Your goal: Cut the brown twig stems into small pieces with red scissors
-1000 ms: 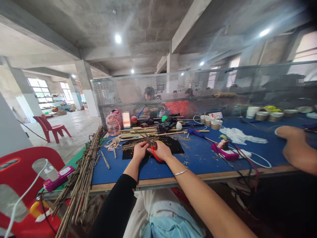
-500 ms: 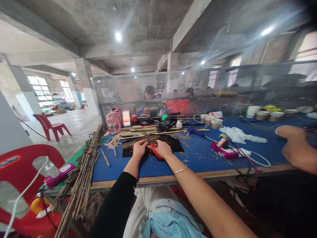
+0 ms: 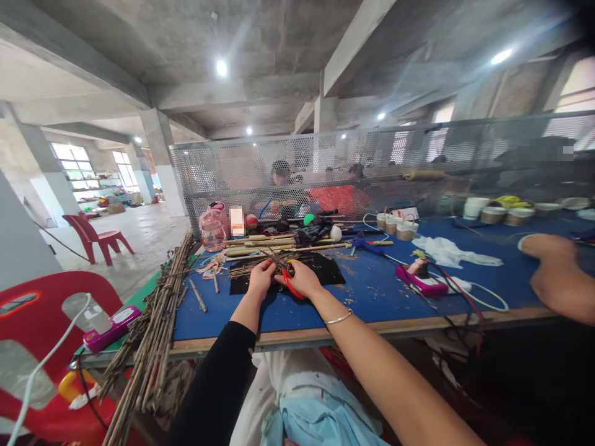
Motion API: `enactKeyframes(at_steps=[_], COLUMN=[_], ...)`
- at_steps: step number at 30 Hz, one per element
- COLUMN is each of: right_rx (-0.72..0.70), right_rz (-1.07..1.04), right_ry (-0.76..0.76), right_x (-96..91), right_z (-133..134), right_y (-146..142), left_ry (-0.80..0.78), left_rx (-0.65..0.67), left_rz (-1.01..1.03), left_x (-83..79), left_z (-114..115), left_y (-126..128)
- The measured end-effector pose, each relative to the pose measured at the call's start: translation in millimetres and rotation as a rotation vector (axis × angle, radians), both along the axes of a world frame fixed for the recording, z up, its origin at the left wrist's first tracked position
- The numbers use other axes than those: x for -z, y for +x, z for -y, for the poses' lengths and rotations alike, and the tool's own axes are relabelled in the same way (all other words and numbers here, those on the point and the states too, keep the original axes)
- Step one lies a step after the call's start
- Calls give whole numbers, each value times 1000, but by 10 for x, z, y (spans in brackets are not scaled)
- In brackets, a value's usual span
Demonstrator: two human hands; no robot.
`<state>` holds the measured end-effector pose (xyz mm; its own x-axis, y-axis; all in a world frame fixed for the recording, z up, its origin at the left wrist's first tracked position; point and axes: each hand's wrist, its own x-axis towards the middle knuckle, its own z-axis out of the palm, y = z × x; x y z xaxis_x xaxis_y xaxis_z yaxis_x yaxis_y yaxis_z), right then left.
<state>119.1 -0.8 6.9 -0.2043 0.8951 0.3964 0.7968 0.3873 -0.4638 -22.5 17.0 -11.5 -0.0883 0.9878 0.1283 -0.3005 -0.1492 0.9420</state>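
My right hand is closed around red-handled scissors, whose blades point away over a heap of thin brown twigs. Close beside it on the left, my left hand is closed in a pinch at the twigs; what lies between its fingertips is too small to make out. Both hands are above a black cloth spread on the blue table top. A few short cut sticks lie left of the cloth.
A bundle of long dry stalks overhangs the table's left edge near a red chair. Behind the cloth lie bamboo sticks and a blue glue gun. A purple power strip with cords stands right. Another person's arm reaches in.
The scissors' red handle and blades have shifted slightly in my right hand. My left hand stays almost in place, and the rest looks the same.
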Motion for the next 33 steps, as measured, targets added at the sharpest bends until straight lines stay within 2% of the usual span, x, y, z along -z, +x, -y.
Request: enactKeyframes(at_steps=[7, 16, 26, 33], right_rx=[4, -10, 75, 82], right_rz=[-19, -40, 18, 38], right_ry=[-1, -19, -67, 44], right_x=[12, 4, -20, -29], right_z=[-10, -13, 28, 57], right_y=[-4, -18, -21, -32], left_ry=[-35, -39, 5, 37], left_rx=[20, 62, 44, 36], left_rz=[96, 164, 128, 27], left_x=[-76, -72, -65, -27], left_z=[68, 70, 64, 52], left_y=[32, 44, 37, 64])
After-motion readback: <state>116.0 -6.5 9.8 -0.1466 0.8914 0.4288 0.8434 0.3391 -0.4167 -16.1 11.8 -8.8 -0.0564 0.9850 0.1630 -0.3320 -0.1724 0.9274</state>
